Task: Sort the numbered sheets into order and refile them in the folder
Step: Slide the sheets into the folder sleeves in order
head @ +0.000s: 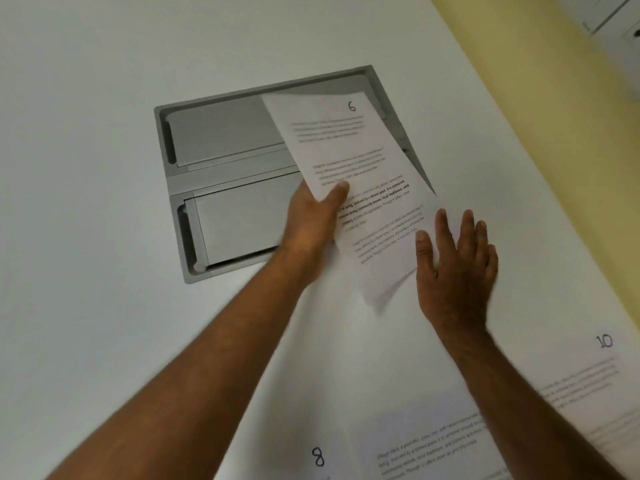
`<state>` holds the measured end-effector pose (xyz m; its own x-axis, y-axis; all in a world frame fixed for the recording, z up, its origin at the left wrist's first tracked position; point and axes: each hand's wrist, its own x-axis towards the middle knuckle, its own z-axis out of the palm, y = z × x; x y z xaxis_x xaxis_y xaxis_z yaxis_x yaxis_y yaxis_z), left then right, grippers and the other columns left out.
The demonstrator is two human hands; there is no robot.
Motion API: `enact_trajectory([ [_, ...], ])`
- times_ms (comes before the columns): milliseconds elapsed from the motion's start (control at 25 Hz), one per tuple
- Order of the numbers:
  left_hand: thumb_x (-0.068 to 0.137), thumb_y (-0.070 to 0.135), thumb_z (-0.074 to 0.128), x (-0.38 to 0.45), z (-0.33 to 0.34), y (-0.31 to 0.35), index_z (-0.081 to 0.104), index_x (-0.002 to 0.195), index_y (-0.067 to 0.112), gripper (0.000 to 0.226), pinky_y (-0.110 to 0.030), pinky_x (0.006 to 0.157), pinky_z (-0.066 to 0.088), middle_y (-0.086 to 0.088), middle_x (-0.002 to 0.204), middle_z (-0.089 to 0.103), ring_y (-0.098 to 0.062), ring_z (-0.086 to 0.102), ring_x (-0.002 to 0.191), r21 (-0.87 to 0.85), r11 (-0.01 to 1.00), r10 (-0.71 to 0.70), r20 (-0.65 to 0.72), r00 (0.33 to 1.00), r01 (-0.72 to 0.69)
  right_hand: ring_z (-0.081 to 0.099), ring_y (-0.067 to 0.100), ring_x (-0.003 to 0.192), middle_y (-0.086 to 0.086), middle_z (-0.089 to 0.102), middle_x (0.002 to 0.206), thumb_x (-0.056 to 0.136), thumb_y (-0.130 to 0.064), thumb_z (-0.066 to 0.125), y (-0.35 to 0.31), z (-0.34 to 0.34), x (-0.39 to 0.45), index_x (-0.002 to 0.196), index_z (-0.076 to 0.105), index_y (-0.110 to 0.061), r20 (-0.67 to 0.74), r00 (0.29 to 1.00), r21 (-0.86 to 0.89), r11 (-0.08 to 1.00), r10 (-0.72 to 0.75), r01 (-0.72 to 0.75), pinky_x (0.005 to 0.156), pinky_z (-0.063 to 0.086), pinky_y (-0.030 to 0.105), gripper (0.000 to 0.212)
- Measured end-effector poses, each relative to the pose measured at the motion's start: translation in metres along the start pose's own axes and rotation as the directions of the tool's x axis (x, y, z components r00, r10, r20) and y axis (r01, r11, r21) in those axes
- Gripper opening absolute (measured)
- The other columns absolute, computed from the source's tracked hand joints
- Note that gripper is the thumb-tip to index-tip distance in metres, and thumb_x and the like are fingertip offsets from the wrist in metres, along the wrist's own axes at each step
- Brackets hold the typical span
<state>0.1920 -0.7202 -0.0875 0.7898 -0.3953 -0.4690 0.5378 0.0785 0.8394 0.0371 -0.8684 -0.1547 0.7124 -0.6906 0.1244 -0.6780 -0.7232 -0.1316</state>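
Note:
My left hand pinches a small stack of printed sheets, thumb on top; the top sheet is numbered 6. The stack is lifted off the white table and tilts over the grey recessed panel. To the stack's right, my right hand is spread flat with straight fingers, its thumb beside the stack's lower right edge. A sheet numbered 8 lies flat at the bottom centre. At the lower right lies a sheet numbered 10. No folder is in view.
A grey recessed panel with two flip lids is set into the white table. The table's right edge runs diagonally, with yellow floor beyond. A white object sits at the top right corner.

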Motion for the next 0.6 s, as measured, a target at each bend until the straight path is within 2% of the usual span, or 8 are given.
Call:
enact_trajectory([
  [80, 0.107, 0.01, 0.051, -0.011, -0.003, -0.008, 0.06, 0.14, 0.015, 0.034, -0.044, 0.096, 0.061, -0.001, 0.126, 0.073, -0.018, 0.073, 0.109, 0.117, 0.993, 0.034, -0.067, 0.997, -0.026, 0.019, 0.033, 0.157, 0.011, 0.023, 0.17, 0.105, -0.065, 0.016, 0.0, -0.001, 0.002, 0.157, 0.041, -0.029, -0.014, 1.0, 0.107, 0.994, -0.015, 0.016, 0.124, 0.021, 0.055, 0.068],
  [160, 0.109, 0.011, 0.048, -0.027, -0.011, -0.006, 0.059, 0.142, 0.017, 0.036, -0.038, 0.09, 0.062, 0.001, 0.126, 0.072, -0.015, 0.072, 0.106, 0.168, 0.985, 0.04, -0.088, 0.995, -0.024, 0.022, 0.03, 0.156, 0.008, 0.026, 0.169, 0.105, -0.065, 0.019, 0.004, -0.004, 0.001, 0.153, 0.049, -0.026, -0.025, 1.0, 0.249, 0.968, -0.019, 0.025, 0.124, 0.026, 0.055, 0.068],
  [280, 0.109, 0.013, 0.048, -0.06, -0.038, 0.004, 0.058, 0.142, 0.017, 0.035, -0.033, 0.085, 0.063, 0.002, 0.122, 0.073, -0.014, 0.074, 0.102, 0.194, 0.981, 0.042, -0.067, 0.997, -0.028, 0.03, 0.025, 0.152, 0.003, 0.03, 0.168, 0.104, -0.059, 0.033, -0.002, -0.013, -0.014, 0.151, 0.049, -0.021, -0.045, 0.999, 0.469, 0.883, 0.004, 0.017, 0.12, 0.033, 0.055, 0.063],
  [440, 0.108, 0.01, 0.052, -0.111, -0.102, 0.012, 0.062, 0.137, 0.011, 0.031, -0.046, 0.096, 0.06, -0.006, 0.121, 0.076, -0.023, 0.075, 0.108, 0.088, 0.996, 0.002, 0.003, 1.0, -0.003, 0.036, 0.018, 0.149, 0.0, 0.034, 0.165, 0.1, -0.05, 0.047, -0.059, -0.033, -0.063, 0.15, 0.048, -0.019, -0.023, 0.999, 0.698, 0.716, 0.034, -0.008, 0.12, 0.038, 0.046, 0.058],
  [520, 0.107, 0.01, 0.053, -0.142, -0.139, 0.012, 0.061, 0.137, 0.008, 0.031, -0.045, 0.097, 0.06, -0.008, 0.123, 0.075, -0.026, 0.074, 0.111, 0.042, 0.999, -0.021, 0.041, 0.999, 0.02, 0.039, 0.013, 0.147, -0.003, 0.039, 0.161, 0.101, -0.046, 0.051, -0.094, -0.046, -0.096, 0.151, 0.046, -0.019, 0.002, 1.0, 0.776, 0.63, 0.012, -0.009, 0.119, 0.04, 0.041, 0.057],
  [600, 0.107, 0.011, 0.053, -0.173, -0.174, 0.012, 0.062, 0.136, 0.007, 0.03, -0.042, 0.096, 0.06, -0.009, 0.122, 0.076, -0.026, 0.073, 0.112, 0.001, 0.999, -0.042, 0.052, 0.998, 0.042, 0.047, 0.009, 0.139, -0.007, 0.044, 0.156, 0.101, -0.043, 0.055, -0.126, -0.063, -0.125, 0.152, 0.043, -0.022, 0.078, 0.997, 0.828, 0.556, 0.012, -0.072, 0.112, 0.045, 0.032, 0.056],
])
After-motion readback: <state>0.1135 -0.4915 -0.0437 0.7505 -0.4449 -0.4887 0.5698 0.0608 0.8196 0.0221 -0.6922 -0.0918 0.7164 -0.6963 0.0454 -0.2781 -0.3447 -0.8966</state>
